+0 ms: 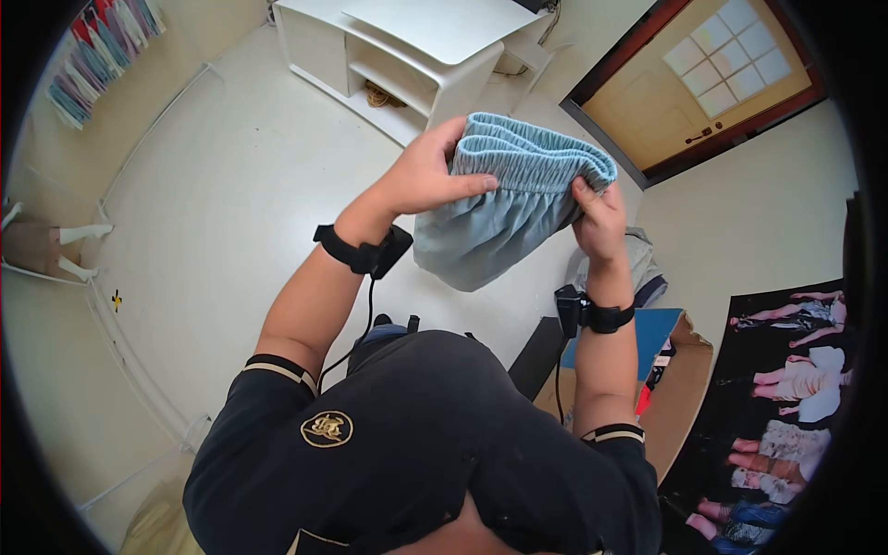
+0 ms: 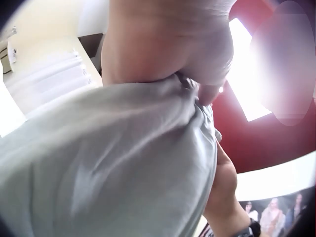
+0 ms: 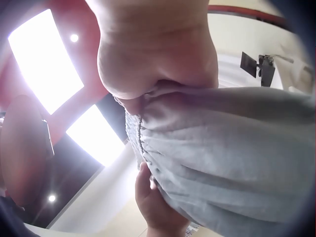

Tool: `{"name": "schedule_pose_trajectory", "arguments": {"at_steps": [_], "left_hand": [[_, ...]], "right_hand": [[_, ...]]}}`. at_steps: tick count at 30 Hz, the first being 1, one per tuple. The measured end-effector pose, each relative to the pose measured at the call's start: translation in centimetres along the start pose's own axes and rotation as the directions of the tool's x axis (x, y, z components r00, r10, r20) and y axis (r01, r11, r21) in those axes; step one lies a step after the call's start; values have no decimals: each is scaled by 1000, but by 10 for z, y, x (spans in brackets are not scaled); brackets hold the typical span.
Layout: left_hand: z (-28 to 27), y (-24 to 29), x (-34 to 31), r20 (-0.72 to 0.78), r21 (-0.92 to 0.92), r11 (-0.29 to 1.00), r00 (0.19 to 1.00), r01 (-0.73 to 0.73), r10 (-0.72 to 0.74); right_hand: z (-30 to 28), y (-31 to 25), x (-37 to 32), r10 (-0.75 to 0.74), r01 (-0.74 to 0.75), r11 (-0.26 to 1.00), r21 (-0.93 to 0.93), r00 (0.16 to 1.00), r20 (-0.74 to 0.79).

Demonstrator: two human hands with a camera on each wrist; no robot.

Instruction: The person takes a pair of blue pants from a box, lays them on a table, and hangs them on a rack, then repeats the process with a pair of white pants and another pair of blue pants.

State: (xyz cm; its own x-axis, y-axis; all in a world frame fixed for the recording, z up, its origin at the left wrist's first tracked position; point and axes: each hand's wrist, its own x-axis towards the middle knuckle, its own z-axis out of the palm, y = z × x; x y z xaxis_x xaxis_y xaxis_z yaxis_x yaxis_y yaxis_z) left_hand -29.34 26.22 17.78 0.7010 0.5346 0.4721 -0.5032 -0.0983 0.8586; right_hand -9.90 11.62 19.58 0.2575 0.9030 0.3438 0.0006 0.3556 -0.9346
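Observation:
A light blue garment with a gathered elastic waistband (image 1: pixel 518 166) is held up in front of the body, its waist opening facing up. My left hand (image 1: pixel 425 174) grips the waistband's left end, thumb lying across the front of the gathers. At the other end, my right hand (image 1: pixel 603 222) pinches the band with its thumb in front. Loose cloth (image 2: pixel 103 158) hangs below the band and fills much of the left wrist view. Folds of the same cloth (image 3: pixel 237 148) spread from under the right hand in the right wrist view. The fingers behind the fabric are mostly hidden.
A white desk with shelves (image 1: pixel 398 55) stands ahead. To the right are a cardboard box (image 1: pixel 689 370) with items inside, a grey bundle (image 1: pixel 638 264) and a wooden door (image 1: pixel 708 88). Clothes (image 1: pixel 97 60) hang at the far left, above a mannequin's legs (image 1: pixel 79 231).

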Motion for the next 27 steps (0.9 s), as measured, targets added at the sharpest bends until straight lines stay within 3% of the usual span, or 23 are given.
{"name": "schedule_pose_trajectory", "arguments": {"at_steps": [2, 4, 6, 8, 11, 14, 16, 17, 19, 20, 22, 24, 25, 26, 27], "left_hand": [[-22, 17, 8, 118, 293, 955, 989, 47, -85], [-22, 17, 18, 63, 312, 950, 997, 23, -45], [-32, 19, 29, 117, 516, 856, 992, -25, -41], [-35, 14, 41, 95, 523, 850, 995, -59, 11], [-42, 11, 63, 86, 677, 727, 993, -115, 77], [-57, -4, 89, 6, 726, 683, 994, -82, 113], [-67, -15, 106, -59, 742, 669, 990, -44, 131], [-72, -19, 115, -161, 715, 699, 980, 34, 117], [-76, -19, 135, -283, 642, 752, 958, 149, 52], [-73, -14, 147, -290, 658, 735, 956, 163, 47], [-65, -10, 169, -470, 476, 856, 881, 204, 51], [-65, -7, 189, -431, 474, 864, 901, 171, 58], [-58, 12, 198, -488, 522, 814, 872, 254, 41], [-53, 20, 209, -543, 561, 758, 839, 332, 34], [-53, 8, 221, -563, 576, 767, 818, 282, 122]], "right_hand": [[3, 3, 18, -10, 14, 993, -117, 999, 38], [-4, 6, 27, -2, 9, 986, -169, 999, 41], [-11, 13, 42, 12, -3, 984, -180, 999, 49], [-16, 25, 59, 34, -23, 982, -186, 998, 58], [-25, 54, 87, 62, -69, 980, -187, 997, -44], [-38, 94, 112, 109, -108, 994, 16, 986, -127], [-42, 117, 125, 119, -120, 993, 4, 982, -146], [-43, 131, 129, 160, -164, 986, -3, 967, -199], [-48, 166, 138, 268, -292, 955, -43, 921, -284], [-52, 184, 138, 364, -379, 925, -25, 902, -233], [-55, 224, 134, 517, -513, 856, 63, 851, -86], [-54, 257, 123, 620, -623, 781, 56, 782, 57], [-54, 273, 118, 666, -675, 737, 31, 733, 136], [-50, 280, 116, 754, -770, 638, -8, 622, 213], [-49, 285, 115, 804, -829, 558, -40, 529, 272]]}}
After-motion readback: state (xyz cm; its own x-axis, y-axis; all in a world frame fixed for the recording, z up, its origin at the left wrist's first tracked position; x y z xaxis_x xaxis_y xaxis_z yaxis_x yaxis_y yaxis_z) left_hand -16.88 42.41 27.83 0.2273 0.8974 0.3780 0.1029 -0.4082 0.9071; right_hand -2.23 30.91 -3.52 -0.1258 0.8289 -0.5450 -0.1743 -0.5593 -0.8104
